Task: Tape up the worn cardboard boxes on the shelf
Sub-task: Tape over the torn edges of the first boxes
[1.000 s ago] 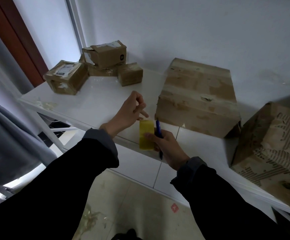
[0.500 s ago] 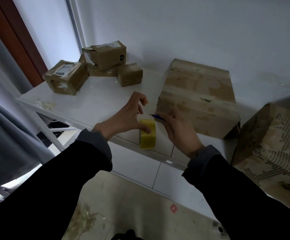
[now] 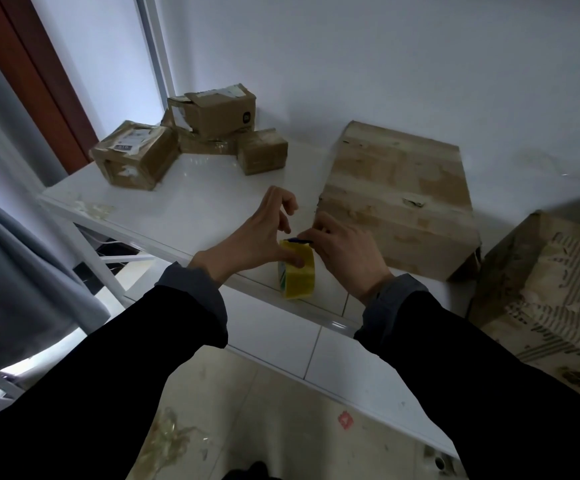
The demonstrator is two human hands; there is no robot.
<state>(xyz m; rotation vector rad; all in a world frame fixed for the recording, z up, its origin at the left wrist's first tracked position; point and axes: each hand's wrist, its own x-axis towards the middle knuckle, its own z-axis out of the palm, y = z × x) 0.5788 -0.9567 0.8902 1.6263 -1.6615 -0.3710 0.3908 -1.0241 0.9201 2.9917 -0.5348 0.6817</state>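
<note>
Left hand (image 3: 259, 239) is pinching the yellow tape roll (image 3: 298, 271) standing on the white shelf's (image 3: 191, 199) front edge. Right hand (image 3: 345, 252) is gripping a blue pen (image 3: 300, 240) atop the roll, a worn cardboard box (image 3: 399, 199) sitting at two o'clock.

"mi" logo on small box (image 3: 220, 111)

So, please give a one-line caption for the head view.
Left hand steadies yellow tape roll on white shelf; right hand holds blue pen at its top.
</note>
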